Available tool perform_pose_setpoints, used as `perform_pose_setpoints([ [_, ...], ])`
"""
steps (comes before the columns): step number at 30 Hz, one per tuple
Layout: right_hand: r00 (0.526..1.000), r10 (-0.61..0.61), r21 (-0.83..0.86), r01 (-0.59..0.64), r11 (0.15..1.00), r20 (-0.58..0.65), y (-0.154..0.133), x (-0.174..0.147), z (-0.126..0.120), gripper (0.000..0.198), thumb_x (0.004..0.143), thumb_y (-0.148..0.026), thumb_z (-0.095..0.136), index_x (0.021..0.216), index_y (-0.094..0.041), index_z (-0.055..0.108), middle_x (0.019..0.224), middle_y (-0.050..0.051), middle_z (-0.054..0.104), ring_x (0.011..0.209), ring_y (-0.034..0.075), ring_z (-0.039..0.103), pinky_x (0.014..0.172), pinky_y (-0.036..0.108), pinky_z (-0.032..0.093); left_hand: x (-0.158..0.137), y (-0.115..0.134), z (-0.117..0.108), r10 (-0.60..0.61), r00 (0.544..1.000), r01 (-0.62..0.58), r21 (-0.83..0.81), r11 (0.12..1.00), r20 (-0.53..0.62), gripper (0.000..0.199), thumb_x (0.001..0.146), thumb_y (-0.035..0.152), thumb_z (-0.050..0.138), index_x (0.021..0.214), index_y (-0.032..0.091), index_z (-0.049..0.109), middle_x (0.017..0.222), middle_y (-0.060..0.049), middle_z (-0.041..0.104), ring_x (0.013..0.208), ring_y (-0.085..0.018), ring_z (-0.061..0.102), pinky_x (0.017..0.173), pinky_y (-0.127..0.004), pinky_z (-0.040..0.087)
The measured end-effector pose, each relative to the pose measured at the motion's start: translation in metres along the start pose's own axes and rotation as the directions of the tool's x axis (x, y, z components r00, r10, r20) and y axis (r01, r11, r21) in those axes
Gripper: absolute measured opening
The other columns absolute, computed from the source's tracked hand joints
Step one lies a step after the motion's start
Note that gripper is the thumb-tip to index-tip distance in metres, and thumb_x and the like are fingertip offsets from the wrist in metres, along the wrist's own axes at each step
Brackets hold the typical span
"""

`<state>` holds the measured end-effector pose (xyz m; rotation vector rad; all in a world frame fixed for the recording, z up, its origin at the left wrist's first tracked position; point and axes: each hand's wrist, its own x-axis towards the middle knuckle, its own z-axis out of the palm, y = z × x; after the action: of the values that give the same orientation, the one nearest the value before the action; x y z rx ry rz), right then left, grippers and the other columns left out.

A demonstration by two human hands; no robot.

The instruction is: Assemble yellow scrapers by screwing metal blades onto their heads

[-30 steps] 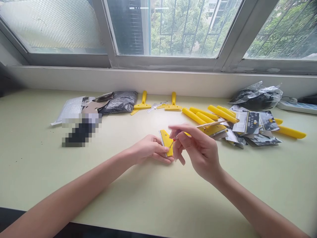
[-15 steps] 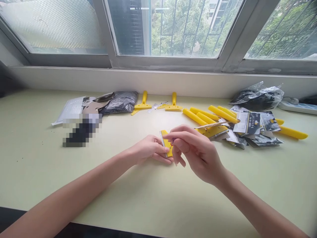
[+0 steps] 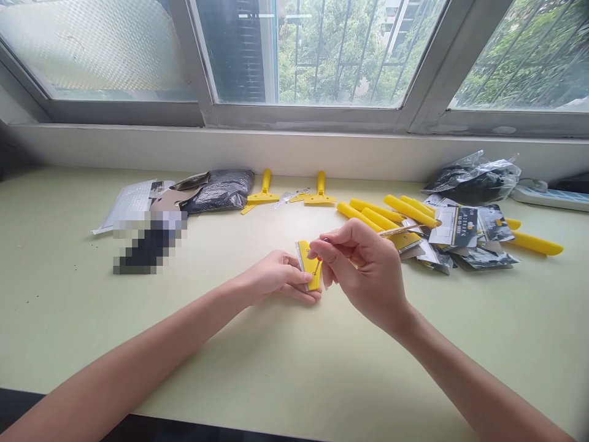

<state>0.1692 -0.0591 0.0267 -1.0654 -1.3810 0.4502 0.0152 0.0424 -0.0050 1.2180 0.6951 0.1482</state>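
A flat yellow plastic scraper head [image 3: 309, 265] lies on the pale green table [image 3: 285, 368], pinched by the left hand [image 3: 276, 279]. The right hand [image 3: 363, 270] grips a thin little screwdriver [image 3: 318, 260], its tip touching the head. Two yellow scrapers [image 3: 263, 191] lie by the wall, near one black bag [image 3: 221, 189].

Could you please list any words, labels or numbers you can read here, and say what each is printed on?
None can be read.
Black-and-white packets beside the yellow handles: print too small and blurred.
Grey packet at left: marks too faint.
Pixelated patch: nothing legible.
Yellow scraper head in the left hand, and the small screwdriver in the right hand: no text visible.
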Motion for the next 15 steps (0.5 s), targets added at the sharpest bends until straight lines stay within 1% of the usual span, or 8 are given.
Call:
perform_pose_setpoints([
  [2, 0.991, -0.044, -0.039, 0.040, 0.998, -0.128, 0.003, -0.002, 0.006, 0.025, 0.089, -0.022, 0.073, 0.076, -0.021, 0.052, 0.075, -0.001, 0.065, 0.052, 0.010, 0.063, 0.045, 0.024, 0.050, 0.000, 0.001, 0.001, 0.001, 1.000, -0.001, 0.007, 1.000, -0.005, 0.034, 0.074, 0.037, 0.086, 0.076, 0.012, 0.063, 0.090, -0.013, 0.075, 0.097, -0.031, 0.076, 0.096, -0.040, 0.061],
  [4, 0.974, -0.052, 0.004, 0.054, 0.999, -0.222, 0.006, -0.003, 0.010, 0.031, 0.088, -0.021, 0.075, 0.074, -0.022, 0.047, 0.076, -0.001, 0.065, 0.050, 0.010, 0.062, 0.041, 0.023, 0.048, -0.001, 0.001, 0.001, -0.002, 1.000, 0.002, 0.018, 1.000, 0.002, 0.034, 0.075, 0.038, 0.085, 0.080, 0.010, 0.065, 0.093, -0.015, 0.076, 0.099, -0.031, 0.075, 0.097, -0.040, 0.061],
  [6, 0.973, -0.021, 0.097, 0.044, 0.994, -0.229, 0.009, -0.004, 0.009, 0.030, 0.088, -0.021, 0.074, 0.077, -0.022, 0.047, 0.074, -0.003, 0.064, 0.045, 0.009, 0.060, 0.037, 0.022, 0.046, 0.000, 0.001, 0.001, -0.017, 1.000, 0.016, 0.024, 1.000, 0.009, 0.035, 0.076, 0.038, 0.085, 0.086, 0.009, 0.068, 0.099, -0.018, 0.076, 0.101, -0.031, 0.075, 0.098, -0.040, 0.060],
  [7, 0.982, -0.003, 0.141, 0.030, 0.990, -0.188, 0.010, -0.005, 0.007, 0.024, 0.089, -0.021, 0.073, 0.083, -0.023, 0.051, 0.074, -0.004, 0.063, 0.044, 0.008, 0.059, 0.037, 0.022, 0.047, 0.000, 0.001, 0.000, -0.028, 1.000, 0.028, 0.025, 0.999, 0.009, 0.036, 0.076, 0.038, 0.085, 0.088, 0.009, 0.068, 0.102, -0.020, 0.075, 0.101, -0.031, 0.075, 0.099, -0.040, 0.060],
  [9, 0.999, 0.001, 0.184, 0.007, 0.983, -0.045, 0.012, -0.005, 0.000, 0.015, 0.094, -0.023, 0.068, 0.105, -0.023, 0.058, 0.080, -0.004, 0.064, 0.048, 0.009, 0.062, 0.042, 0.024, 0.051, 0.001, 0.001, -0.001, -0.040, 0.999, 0.039, 0.019, 0.999, 0.010, 0.036, 0.076, 0.038, 0.085, 0.088, 0.009, 0.067, 0.103, -0.021, 0.075, 0.101, -0.031, 0.075, 0.100, -0.041, 0.059],
  [11, 0.992, -0.037, 0.187, 0.013, 0.982, 0.124, 0.012, -0.004, -0.009, 0.023, 0.100, -0.023, 0.058, 0.123, -0.024, 0.060, 0.090, 0.000, 0.064, 0.055, 0.009, 0.065, 0.050, 0.026, 0.055, 0.001, 0.001, -0.001, -0.038, 0.999, 0.038, 0.007, 0.999, 0.012, 0.035, 0.075, 0.037, 0.085, 0.085, 0.009, 0.066, 0.100, -0.020, 0.076, 0.100, -0.032, 0.075, 0.100, -0.042, 0.059],
  [13, 0.969, -0.068, 0.183, 0.024, 0.983, 0.238, 0.011, -0.002, -0.015, 0.023, 0.104, -0.021, 0.050, 0.122, -0.022, 0.064, 0.096, 0.003, 0.065, 0.059, 0.009, 0.067, 0.056, 0.028, 0.056, 0.002, 0.001, -0.001, -0.036, 0.999, 0.036, -0.005, 0.999, 0.001, 0.034, 0.072, 0.034, 0.087, 0.080, 0.010, 0.065, 0.096, -0.018, 0.076, 0.099, -0.032, 0.075, 0.099, -0.042, 0.060],
  [15, 0.963, -0.053, 0.180, 0.004, 0.984, 0.265, 0.008, 0.000, -0.018, 0.020, 0.104, -0.020, 0.050, 0.113, -0.020, 0.068, 0.096, 0.003, 0.067, 0.056, 0.010, 0.067, 0.057, 0.029, 0.056, 0.002, 0.001, 0.000, -0.034, 0.999, 0.034, -0.018, 0.999, -0.008, 0.034, 0.069, 0.032, 0.089, 0.076, 0.012, 0.062, 0.093, -0.016, 0.076, 0.098, -0.032, 0.075, 0.097, -0.042, 0.061],
])
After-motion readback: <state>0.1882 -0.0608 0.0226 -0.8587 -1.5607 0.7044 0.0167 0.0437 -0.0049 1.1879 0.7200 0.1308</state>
